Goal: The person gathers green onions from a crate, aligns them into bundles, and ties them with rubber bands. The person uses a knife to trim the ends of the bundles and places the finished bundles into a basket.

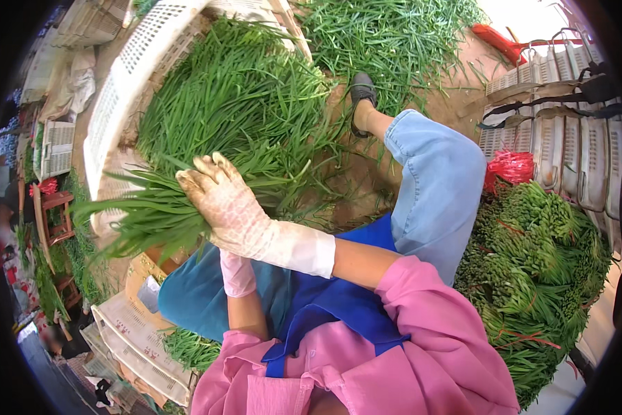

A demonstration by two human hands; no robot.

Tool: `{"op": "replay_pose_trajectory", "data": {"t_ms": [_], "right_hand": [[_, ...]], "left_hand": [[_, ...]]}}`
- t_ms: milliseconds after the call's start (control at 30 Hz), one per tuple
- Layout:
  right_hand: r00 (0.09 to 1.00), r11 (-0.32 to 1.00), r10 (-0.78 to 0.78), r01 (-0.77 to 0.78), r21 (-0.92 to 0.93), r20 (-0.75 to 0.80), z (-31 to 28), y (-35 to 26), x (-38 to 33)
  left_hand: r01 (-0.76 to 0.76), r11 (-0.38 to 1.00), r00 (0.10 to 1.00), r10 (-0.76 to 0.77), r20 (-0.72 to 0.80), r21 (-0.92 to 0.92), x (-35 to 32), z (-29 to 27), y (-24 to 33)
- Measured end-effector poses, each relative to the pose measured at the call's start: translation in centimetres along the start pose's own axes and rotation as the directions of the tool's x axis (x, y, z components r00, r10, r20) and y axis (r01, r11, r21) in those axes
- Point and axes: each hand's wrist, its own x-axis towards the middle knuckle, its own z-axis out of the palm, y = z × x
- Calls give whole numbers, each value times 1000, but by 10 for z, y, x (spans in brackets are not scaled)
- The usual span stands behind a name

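Observation:
A bunch of long, flat green leaves (pixel 152 211) that look like garlic chives fans out toward the left, above my lap. My right hand (pixel 224 200), in a stained whitish glove, is closed over the bunch with its fingers pointing toward the pile. Below it, my left hand shows only its pinkish glove cuff (pixel 237 274); its fingers are hidden behind the right hand and the leaves. Just beyond my hands, a big heap of the same garlic chives (pixel 235 104) leans against a white perforated plastic crate (pixel 127 83).
More loose greens (pixel 394 41) spread over the floor by my shoe (pixel 363 88). At right lie tied green bundles (pixel 532 256), a red bundle of ties (pixel 510 168) and stacked crates (pixel 553 138). Another pale crate (pixel 141 339) sits at lower left, with a wooden stool (pixel 53 214) farther left.

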Motion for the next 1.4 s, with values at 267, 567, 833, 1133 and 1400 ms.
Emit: {"op": "replay_pose_trajectory", "data": {"t_ms": [267, 567, 833, 1133, 1400], "right_hand": [[986, 744, -56, -65, -665, -159, 20, -80, 1], [860, 970, 124, 1, -245, 496, -59, -20, -68], [791, 975, 143, -8, -224, 595, -26, -11, -124], [746, 998, 1, 45, -51, 666, -134, -42, -175], [966, 471, 70, -251, 845, 248, -127, -8, -17]], "left_hand": [[249, 809, 950, -97, 296, -532, 6, -67, 53], [131, 928, 947, -221, -234, -349, 39, -76, 108], [303, 907, 863, -391, -320, -292, 52, -91, 156], [220, 925, 870, -330, -366, -311, 88, -171, 141], [144, 885, 931, -273, -242, -442, 101, -221, 145]]}}
